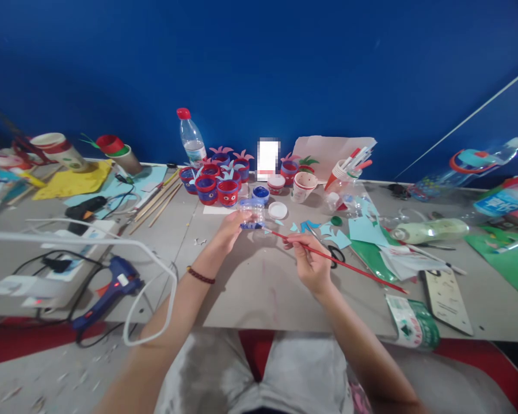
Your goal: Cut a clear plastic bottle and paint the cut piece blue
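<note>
My left hand (231,229) is closed around a clear cut plastic bottle piece (252,211) whose lower rim is painted blue, held just above the grey table (250,287). My right hand (311,261) pinches a long red paintbrush (349,265), and its tip touches the blue rim of the bottle piece. An open pot of blue paint (261,194) and a white lid (277,210) sit just beyond the hands. Behind them stands a cluster of red and blue painted cups (218,187) with paper leaves.
A blue glue gun (112,287) with cables lies at left beside a power strip (34,284). A water bottle (192,141), a cup of pens (349,167), scissors (336,253), light blue paper scraps (365,230) and green plastic sheets (509,253) crowd the back and right.
</note>
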The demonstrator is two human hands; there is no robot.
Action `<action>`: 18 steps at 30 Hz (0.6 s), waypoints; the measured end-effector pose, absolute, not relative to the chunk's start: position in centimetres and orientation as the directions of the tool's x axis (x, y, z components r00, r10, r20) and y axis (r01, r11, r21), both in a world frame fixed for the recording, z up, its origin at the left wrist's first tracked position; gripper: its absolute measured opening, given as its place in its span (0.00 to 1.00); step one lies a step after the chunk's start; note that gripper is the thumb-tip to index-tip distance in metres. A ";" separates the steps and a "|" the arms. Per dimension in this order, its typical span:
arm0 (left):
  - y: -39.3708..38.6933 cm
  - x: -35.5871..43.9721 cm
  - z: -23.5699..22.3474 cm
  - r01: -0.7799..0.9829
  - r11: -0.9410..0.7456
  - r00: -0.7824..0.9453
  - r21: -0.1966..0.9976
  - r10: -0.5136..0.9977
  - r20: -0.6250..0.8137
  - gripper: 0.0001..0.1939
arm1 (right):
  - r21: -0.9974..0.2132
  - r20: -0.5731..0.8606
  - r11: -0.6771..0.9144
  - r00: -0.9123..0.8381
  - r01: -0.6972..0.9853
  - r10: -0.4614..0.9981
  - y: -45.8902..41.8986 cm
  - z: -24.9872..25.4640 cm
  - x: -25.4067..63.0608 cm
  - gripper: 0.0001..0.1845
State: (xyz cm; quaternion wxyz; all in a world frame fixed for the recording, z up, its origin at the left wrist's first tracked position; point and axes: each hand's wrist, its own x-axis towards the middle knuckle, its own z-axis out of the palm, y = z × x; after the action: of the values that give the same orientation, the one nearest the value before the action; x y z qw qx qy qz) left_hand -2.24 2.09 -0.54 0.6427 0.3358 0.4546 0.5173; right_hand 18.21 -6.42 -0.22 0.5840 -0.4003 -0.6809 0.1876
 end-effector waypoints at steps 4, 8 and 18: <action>2.2 -2.4 -0.6 -0.420 0.238 0.094 0.876 0.971 -0.219 0.14 | -0.755 0.616 0.580 0.025 0.305 0.788 -6.4 -0.3 18.3 0.08; 2.0 -2.3 -0.1 -0.482 0.276 0.121 0.832 0.961 -0.249 0.11 | -0.781 0.602 0.574 0.051 0.248 0.797 -6.5 -0.2 18.3 0.08; 1.4 -2.7 1.1 -0.547 0.405 0.261 0.733 0.914 -0.311 0.14 | -0.814 0.578 0.564 0.101 0.134 0.810 -6.5 0.4 18.2 0.08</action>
State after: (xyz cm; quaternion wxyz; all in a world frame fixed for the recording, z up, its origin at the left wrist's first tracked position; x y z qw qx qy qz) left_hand -2.66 1.38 1.13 0.7536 0.2500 0.3671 0.4846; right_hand 18.17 -6.53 0.39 0.6352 -0.3836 -0.6154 0.2658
